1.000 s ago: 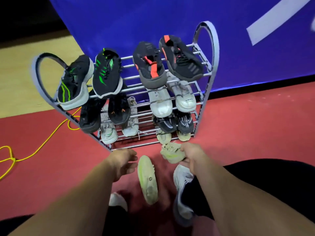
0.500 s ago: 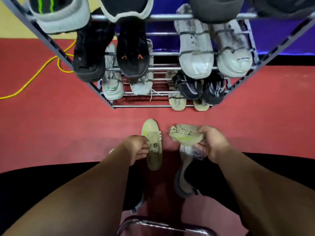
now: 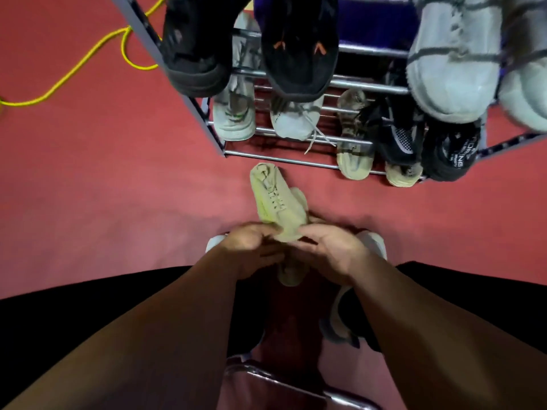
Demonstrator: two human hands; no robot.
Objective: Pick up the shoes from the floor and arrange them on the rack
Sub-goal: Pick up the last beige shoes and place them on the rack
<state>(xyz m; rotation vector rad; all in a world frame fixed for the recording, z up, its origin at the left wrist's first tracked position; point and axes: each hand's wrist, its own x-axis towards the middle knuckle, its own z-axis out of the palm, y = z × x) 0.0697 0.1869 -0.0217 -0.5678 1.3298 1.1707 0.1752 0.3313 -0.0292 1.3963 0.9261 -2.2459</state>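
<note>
Both of your hands are in on it now: your left grip (image 3: 251,250) and right grip (image 3: 333,255) meet knuckle to knuckle, fingers curled and pinching the heel end of the pale green shoe (image 3: 276,199). Its toe points ahead and a little left of the grips, laces up, lifted over the red floor (image 3: 118,187). A second pale shoe (image 3: 290,275) shows just beneath and between the grips; which hand carries that one, I cannot tell. By the look of it the pickup is done and you're squaring the pair before placing.

Straight ahead of the grips stands the rack (image 3: 281,156), lowest rail nearest, and it's crowded: a white pair (image 3: 233,119) ahead and slightly left, dark shoes (image 3: 399,134) ahead and right, more hanging toes overhead. I'd judge the next move as a forward reach, toes first, into whatever gap you find. No free slot is obvious from here, so pick it before you commit, and mind the dangling lace (image 3: 316,137) ahead.
</note>
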